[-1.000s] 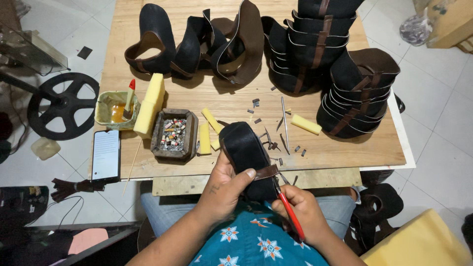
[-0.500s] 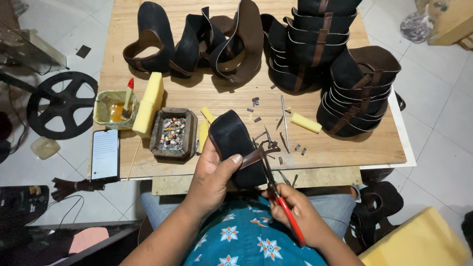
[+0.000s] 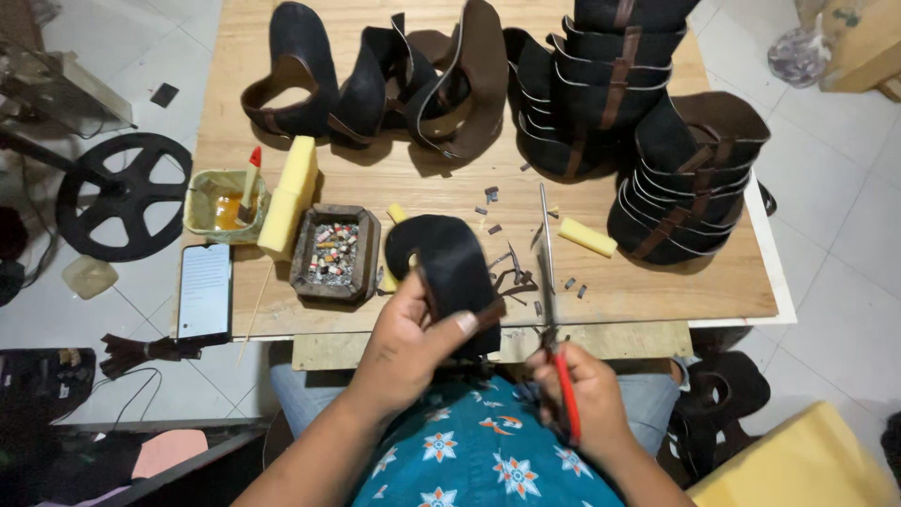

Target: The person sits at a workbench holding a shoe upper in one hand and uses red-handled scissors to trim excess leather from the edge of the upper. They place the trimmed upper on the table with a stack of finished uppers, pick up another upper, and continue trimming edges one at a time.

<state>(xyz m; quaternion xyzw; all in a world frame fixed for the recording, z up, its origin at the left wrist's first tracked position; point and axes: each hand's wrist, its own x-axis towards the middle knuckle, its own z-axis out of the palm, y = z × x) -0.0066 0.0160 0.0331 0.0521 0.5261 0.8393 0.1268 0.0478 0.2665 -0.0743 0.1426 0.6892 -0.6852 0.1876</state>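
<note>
Scissors sit gripped in my right hand, blades up beside the black upper, which my left hand clamps over the table edge. I judge my left thumb is near the blades; a slip could nick it or overcut the strap.

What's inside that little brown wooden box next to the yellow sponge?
The wooden box holds many small mixed bits, red, white and grey. They are too small to identify, and whatever lies underneath them is hidden.

floor: pale square tiles around tabletop | tabletop: light wood, centre | black spoked wheel: on floor left of tabletop | light: even, soft
</note>
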